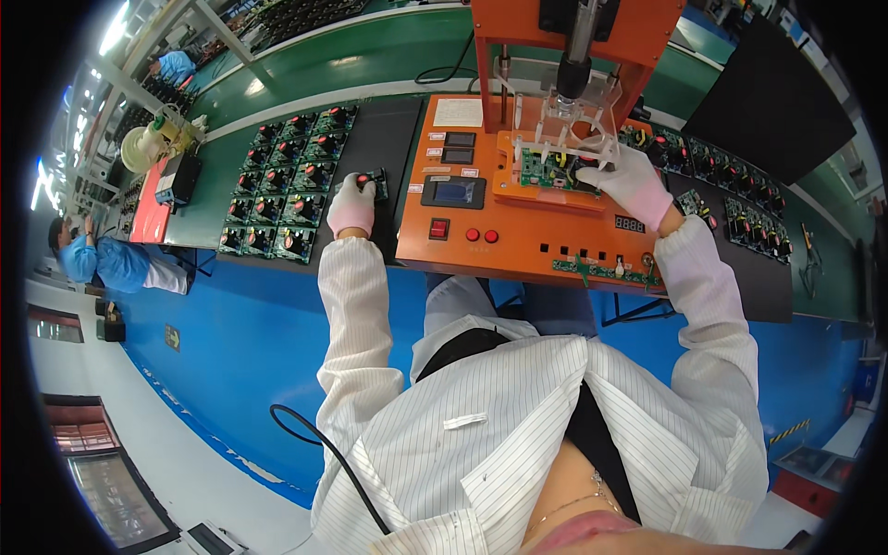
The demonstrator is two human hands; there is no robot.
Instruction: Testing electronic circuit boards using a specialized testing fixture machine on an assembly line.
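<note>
Machine (555, 224), orange. Just left of it, left hand (352, 207) closed, pinching circuit board (376, 178). On machine, second board (538, 172); right hand (631, 185) half-curled at board's right end, grip unclear.

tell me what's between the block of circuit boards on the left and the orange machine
In the head view, a dark strip of work surface lies there, with the gloved left hand and the single board it holds over it.
</note>
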